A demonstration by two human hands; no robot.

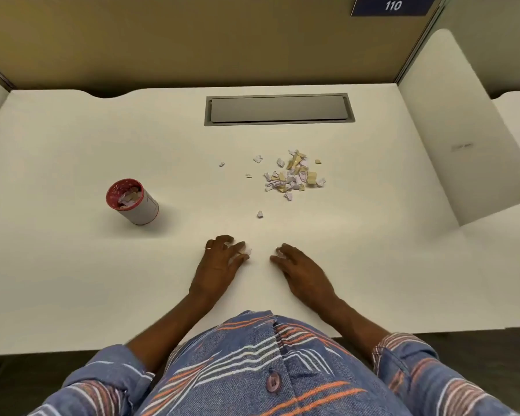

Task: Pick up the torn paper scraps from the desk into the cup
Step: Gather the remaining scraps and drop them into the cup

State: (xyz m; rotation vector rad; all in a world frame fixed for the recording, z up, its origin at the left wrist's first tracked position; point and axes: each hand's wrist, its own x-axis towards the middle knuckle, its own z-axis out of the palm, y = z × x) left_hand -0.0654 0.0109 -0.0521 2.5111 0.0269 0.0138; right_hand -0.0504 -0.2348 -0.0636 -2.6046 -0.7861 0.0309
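Scraps (293, 175) lie in a loose heap of white and tan bits, right of the cup (138, 208) and a little farther back, well apart from it. A few strays (258, 159) dot the desk (72, 265) on the heap's cup side. A lone bit (260, 214) sits right of the cup, about level with its base.

My left hand (219, 265) is right of the cup and nearer to me. Its fingers are curled and pinch a white left scrap (246, 251) at their tips. My right hand (300, 271) is farther right of the cup, just beside the left but apart from it. Its bent fingertips and thumb nip a small right scrap (279, 252). Both hands are low at the desk.

Open white top runs from the cup to my hands and from the cup to the heap. More of it stretches left of the cup to the desk's side edge. The near edge passes under my forearms, well on my side of the cup.

The cup stands on its base, white outside and red within. White and tan pieces fill it close to the rim.

Beyond the cup and to its right, a grey hatch (278, 109) sits flush in the top. Behind the cup a tan partition (192, 40) closes the far edge, and far right of it a white panel (463, 130) stands.
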